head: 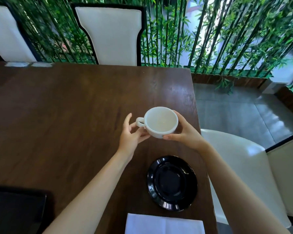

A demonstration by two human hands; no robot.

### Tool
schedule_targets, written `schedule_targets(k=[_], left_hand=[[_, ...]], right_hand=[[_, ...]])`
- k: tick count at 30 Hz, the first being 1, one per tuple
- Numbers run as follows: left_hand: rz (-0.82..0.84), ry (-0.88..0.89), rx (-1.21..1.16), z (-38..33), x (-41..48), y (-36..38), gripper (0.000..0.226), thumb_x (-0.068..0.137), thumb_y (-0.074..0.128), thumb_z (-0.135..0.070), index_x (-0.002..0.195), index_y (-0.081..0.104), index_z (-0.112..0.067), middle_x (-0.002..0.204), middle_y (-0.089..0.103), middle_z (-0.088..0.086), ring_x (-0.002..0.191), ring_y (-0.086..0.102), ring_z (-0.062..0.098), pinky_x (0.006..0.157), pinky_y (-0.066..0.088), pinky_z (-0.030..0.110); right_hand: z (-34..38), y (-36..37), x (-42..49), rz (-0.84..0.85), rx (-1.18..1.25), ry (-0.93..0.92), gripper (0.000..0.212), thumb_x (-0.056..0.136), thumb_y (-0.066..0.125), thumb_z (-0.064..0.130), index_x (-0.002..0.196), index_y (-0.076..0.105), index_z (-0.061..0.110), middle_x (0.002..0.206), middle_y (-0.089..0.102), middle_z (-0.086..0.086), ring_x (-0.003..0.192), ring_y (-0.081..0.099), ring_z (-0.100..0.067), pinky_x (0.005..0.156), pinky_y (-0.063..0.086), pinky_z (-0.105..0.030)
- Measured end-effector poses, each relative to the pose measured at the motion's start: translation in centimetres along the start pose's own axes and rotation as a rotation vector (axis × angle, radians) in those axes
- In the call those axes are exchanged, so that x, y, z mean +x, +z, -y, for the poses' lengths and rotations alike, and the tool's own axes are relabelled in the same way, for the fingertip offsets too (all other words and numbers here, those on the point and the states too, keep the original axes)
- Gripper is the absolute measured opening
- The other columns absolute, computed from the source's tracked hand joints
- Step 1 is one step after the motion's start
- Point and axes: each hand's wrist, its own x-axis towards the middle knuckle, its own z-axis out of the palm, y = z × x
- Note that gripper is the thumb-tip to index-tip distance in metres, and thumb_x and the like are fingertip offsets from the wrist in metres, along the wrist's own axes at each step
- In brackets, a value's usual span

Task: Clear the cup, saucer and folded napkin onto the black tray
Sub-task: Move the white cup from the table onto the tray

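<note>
An empty white cup point(161, 121) is held above the dark wooden table point(66, 107), its handle pointing left. My right hand point(184, 132) grips the cup's right side and underside. My left hand point(131, 134) touches the cup by the handle, fingers spread and partly under it. A glossy black saucer point(172, 182) lies bare on the table below the cup, near the right edge. A folded white napkin point(164, 224) lies at the bottom edge of the view. The black tray point(15, 210) sits at the bottom left corner.
The table's right edge runs close to the saucer. A white rounded chair point(240, 166) stands to the right. Two white high-backed chairs point(112, 34) stand behind the far edge, with a bamboo screen beyond.
</note>
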Motion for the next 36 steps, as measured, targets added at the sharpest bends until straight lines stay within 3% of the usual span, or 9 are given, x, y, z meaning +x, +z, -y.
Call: schedule_targets(k=[2,4,8,11,15,20,27,32,36], left_hand=[[0.053,0.042,0.114,-1.3,-0.7,-1.3,0.037,0.093,0.056,-0.011,0.129,0.050,-0.011,0.118,0.063,0.009,0.100,0.067,0.022,0.082,0.059,0.036],[0.054,0.079,0.169,-2.2,-1.3,-2.8,0.027,0.093,0.056,-0.012,0.120,0.058,-0.007,0.114,0.066,0.012,0.096,0.069,0.020,0.077,0.060,0.029],[-0.017,0.103,0.158,-4.0,-3.0,-5.9,0.024,0.091,0.058,-0.017,0.113,0.060,-0.008,0.108,0.069,0.011,0.092,0.071,0.021,0.073,0.060,0.027],[-0.083,0.124,0.146,-4.9,-4.8,-8.3,0.017,0.090,0.058,-0.018,0.106,0.061,-0.014,0.105,0.070,0.008,0.092,0.072,0.019,0.074,0.060,0.028],[-0.180,0.155,0.127,-6.4,-7.6,-11.9,0.015,0.090,0.059,-0.020,0.105,0.061,-0.017,0.105,0.070,0.003,0.093,0.071,0.017,0.077,0.059,0.028],[-0.276,0.157,0.066,-8.6,-11.9,-17.6,0.013,0.088,0.061,-0.020,0.101,0.063,-0.018,0.103,0.072,0.003,0.090,0.072,0.018,0.073,0.060,0.028],[-0.338,0.149,0.026,-11.1,-17.8,-30.0,0.019,0.085,0.066,-0.016,0.104,0.069,-0.015,0.096,0.076,0.004,0.091,0.072,0.019,0.073,0.060,0.026],[-0.358,0.110,0.062,-11.9,-21.5,-39.1,0.016,0.083,0.069,-0.015,0.098,0.073,-0.015,0.098,0.076,0.004,0.094,0.071,0.018,0.073,0.058,0.023],[-0.396,0.044,0.151,-12.2,-23.1,-45.6,0.012,0.077,0.074,-0.014,0.088,0.075,-0.020,0.092,0.077,0.000,0.089,0.072,0.015,0.073,0.059,0.023]], right_hand=[[1.6,0.7,0.0,0.039,-0.009,-0.009,0.079,0.065,0.083,0.019,0.126,0.042,0.047,0.126,0.053,0.021,0.121,0.049,-0.001,0.096,0.042,-0.013],[2.8,1.5,0.2,0.079,-0.003,-0.029,0.079,0.065,0.083,0.021,0.127,0.042,0.047,0.128,0.053,0.019,0.123,0.048,-0.004,0.098,0.043,-0.018],[4.9,3.9,0.7,0.170,0.040,-0.052,0.082,0.064,0.084,0.028,0.133,0.040,0.039,0.134,0.050,0.009,0.129,0.045,-0.013,0.110,0.037,-0.042],[6.7,5.9,1.4,0.273,0.058,-0.074,0.087,0.068,0.081,0.021,0.140,0.034,0.028,0.140,0.046,0.001,0.131,0.043,-0.017,0.112,0.034,-0.049],[9.3,9.6,2.0,0.351,0.108,-0.080,0.089,0.066,0.080,0.020,0.141,0.032,0.021,0.140,0.045,-0.004,0.130,0.044,-0.020,0.106,0.042,-0.042],[12.4,15.9,2.4,0.411,0.152,-0.096,0.080,0.065,0.080,0.028,0.134,0.040,0.031,0.133,0.050,0.009,0.123,0.050,-0.010,0.093,0.051,-0.026],[15.5,28.0,2.3,0.491,0.179,-0.100,0.081,0.062,0.082,0.030,0.132,0.041,0.031,0.131,0.052,0.008,0.123,0.051,-0.013,0.094,0.051,-0.032],[17.4,37.4,1.8,0.569,0.191,-0.068,0.073,0.063,0.081,0.025,0.125,0.045,0.039,0.122,0.058,0.019,0.115,0.056,-0.004,0.081,0.053,-0.022],[17.5,44.1,1.3,0.593,0.200,-0.046,0.074,0.062,0.083,0.024,0.123,0.045,0.042,0.127,0.055,0.018,0.120,0.053,-0.006,0.093,0.050,-0.027]])
